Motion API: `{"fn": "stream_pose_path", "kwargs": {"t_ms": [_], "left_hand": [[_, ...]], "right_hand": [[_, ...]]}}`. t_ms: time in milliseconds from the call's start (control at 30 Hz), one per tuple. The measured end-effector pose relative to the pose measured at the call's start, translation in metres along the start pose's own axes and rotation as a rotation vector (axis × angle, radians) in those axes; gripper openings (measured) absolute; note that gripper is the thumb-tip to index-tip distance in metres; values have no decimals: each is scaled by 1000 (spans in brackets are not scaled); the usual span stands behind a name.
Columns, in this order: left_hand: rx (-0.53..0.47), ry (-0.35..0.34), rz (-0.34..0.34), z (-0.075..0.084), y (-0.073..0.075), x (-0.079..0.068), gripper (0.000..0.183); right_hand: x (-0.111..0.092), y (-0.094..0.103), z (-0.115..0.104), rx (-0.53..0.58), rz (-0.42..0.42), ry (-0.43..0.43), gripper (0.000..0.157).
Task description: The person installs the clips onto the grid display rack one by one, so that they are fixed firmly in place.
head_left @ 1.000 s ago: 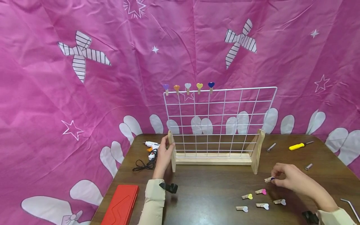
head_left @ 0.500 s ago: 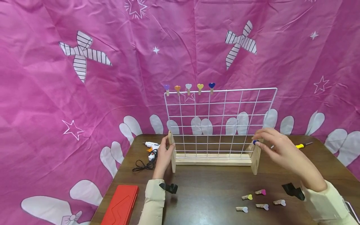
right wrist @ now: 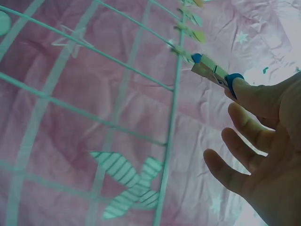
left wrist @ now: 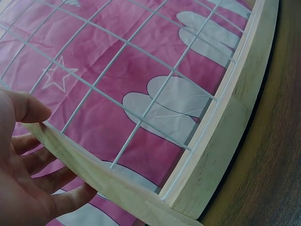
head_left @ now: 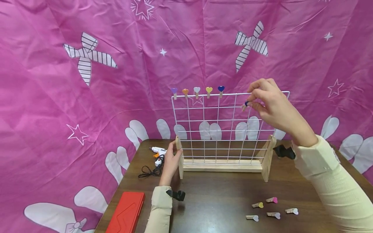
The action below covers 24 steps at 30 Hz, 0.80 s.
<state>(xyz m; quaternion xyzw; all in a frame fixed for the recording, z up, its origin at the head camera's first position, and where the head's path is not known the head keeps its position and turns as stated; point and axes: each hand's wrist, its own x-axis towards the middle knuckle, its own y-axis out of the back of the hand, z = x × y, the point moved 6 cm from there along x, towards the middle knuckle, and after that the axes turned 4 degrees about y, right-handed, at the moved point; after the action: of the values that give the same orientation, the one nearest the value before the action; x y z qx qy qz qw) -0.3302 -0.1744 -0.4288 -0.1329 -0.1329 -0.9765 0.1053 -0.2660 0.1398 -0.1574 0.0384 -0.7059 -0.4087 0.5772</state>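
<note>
A white wire grid panel stands in a wooden base (head_left: pixel 222 167) on the table. My left hand (head_left: pixel 171 163) grips its left wooden upright (left wrist: pixel 84 162), thumb on one side and fingers on the other. Up at the panel's top bar, my right hand (head_left: pixel 271 103) pinches a small wooden clothespin (right wrist: pixel 210 73) by its dark blue heart end, the other fingers spread apart. Several heart clothespins sit clipped along the left half of that bar, among them a purple one (head_left: pixel 174 91), an orange one (head_left: pixel 185 92) and a dark blue one (head_left: pixel 221 89).
Loose heart clothespins, such as a pink one (head_left: pixel 272 200) and a yellow one (head_left: pixel 257 205), lie front right on the table. A glue gun (head_left: pixel 158 150) with a black cord is behind my left hand. A red case (head_left: pixel 126 212) lies front left. A pink printed cloth hangs behind.
My right hand has lifted the dark blue clothespin from the table at right, up and leftward to the panel's top bar. The left hand keeps its grip on the upright.
</note>
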Motion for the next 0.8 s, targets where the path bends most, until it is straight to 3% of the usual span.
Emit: {"fn": "stream_pose_path", "kwargs": {"t_ms": [167, 300, 600, 800], "left_hand": [[23, -4, 1, 1, 2, -1, 41], [27, 13, -3, 1, 2, -1, 41], [10, 30, -11, 2, 0, -2, 41], [-2, -1, -38, 30, 5, -13, 41]], "right_hand": [[44, -1, 4, -84, -59, -30, 14], [64, -5, 6, -145, -129, -36, 15], [68, -20, 20, -209, -268, -100, 18], [59, -26, 28, -167, -305, -184, 14]]}}
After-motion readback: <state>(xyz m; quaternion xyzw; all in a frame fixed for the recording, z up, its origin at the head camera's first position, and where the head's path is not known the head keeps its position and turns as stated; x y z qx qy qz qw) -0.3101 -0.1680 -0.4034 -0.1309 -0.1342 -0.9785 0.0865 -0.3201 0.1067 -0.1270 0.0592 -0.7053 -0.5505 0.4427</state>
